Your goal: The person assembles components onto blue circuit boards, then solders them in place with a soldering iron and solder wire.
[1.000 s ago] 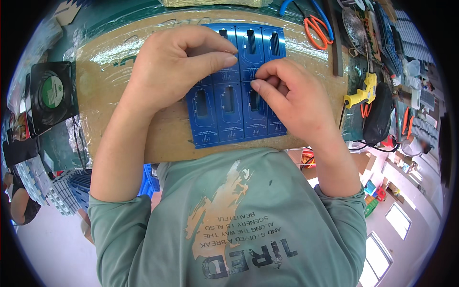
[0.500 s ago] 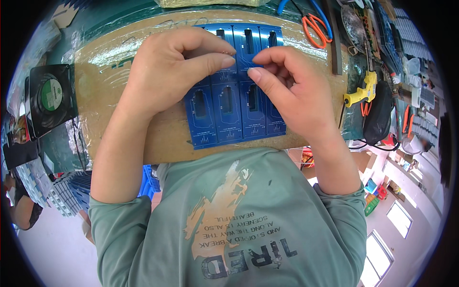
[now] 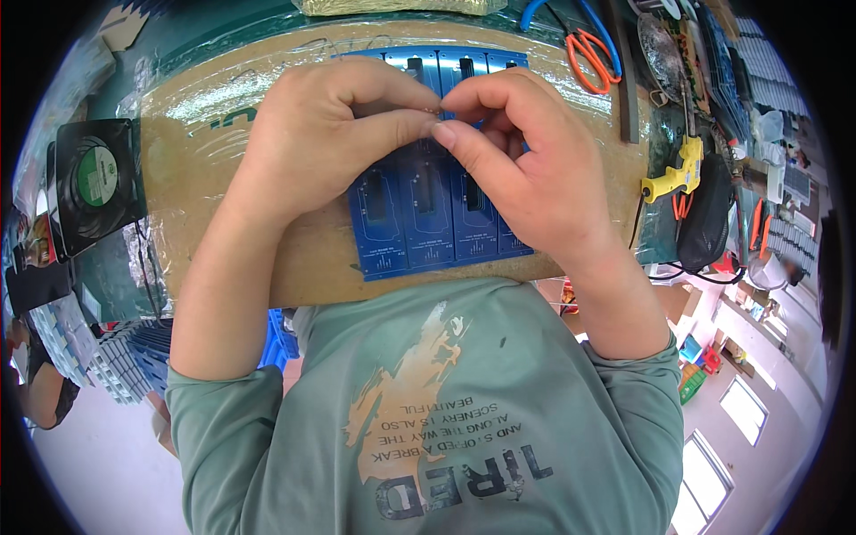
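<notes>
A blue circuit board panel point(image 3: 431, 234) lies flat on the brown work surface, its sections pierced by long dark slots. Over its upper half, my left hand point(image 3: 334, 134) pinches with thumb and forefinger; something tiny shows at the fingertips, too small to name. My right hand point(image 3: 539, 160) meets it there, thumb and forefinger closed together at the same spot. Whatever sits between the right fingertips is hidden. Both hands cover part of the panel's upper sections.
A black fan point(image 3: 94, 183) stands at the left. To the right are orange-handled pliers point(image 3: 590, 62), a dark metal bar point(image 3: 624, 85), a yellow glue gun point(image 3: 675, 171) and a black pouch point(image 3: 704, 218). A clear-wrapped yellowish package point(image 3: 401, 7) lies at the far edge.
My right hand has moved left, so its fingertips now meet those of my left hand. The left hand has barely shifted, and the panel sits very slightly lower in view.
</notes>
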Demonstrator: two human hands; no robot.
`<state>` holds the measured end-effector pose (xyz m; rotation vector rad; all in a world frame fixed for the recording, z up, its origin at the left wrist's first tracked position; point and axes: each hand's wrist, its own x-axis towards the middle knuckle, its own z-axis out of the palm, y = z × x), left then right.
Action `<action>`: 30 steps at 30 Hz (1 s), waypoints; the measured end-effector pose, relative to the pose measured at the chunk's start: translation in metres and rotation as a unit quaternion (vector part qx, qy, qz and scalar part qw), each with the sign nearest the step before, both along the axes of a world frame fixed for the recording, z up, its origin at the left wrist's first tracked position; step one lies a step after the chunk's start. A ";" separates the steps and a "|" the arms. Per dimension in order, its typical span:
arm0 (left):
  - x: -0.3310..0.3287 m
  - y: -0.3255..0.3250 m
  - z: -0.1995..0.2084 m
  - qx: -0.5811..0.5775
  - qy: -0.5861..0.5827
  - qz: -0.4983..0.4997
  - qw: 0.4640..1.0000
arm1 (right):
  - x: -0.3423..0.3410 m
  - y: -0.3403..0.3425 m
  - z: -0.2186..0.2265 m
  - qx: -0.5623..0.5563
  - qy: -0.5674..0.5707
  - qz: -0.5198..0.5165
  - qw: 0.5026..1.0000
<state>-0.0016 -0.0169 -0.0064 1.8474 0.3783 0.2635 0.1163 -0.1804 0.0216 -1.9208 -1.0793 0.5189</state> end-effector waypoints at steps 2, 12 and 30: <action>-0.001 0.000 -0.001 0.020 -0.007 -0.001 1.000 | 0.001 0.001 0.001 0.015 -0.030 0.018 0.999; 0.001 -0.002 0.001 0.087 -0.026 -0.016 0.996 | 0.003 0.006 -0.006 0.051 -0.134 0.057 0.988; 0.001 0.000 0.001 -0.078 -0.006 0.007 0.997 | 0.018 -0.036 -0.012 -0.165 -0.040 0.025 0.985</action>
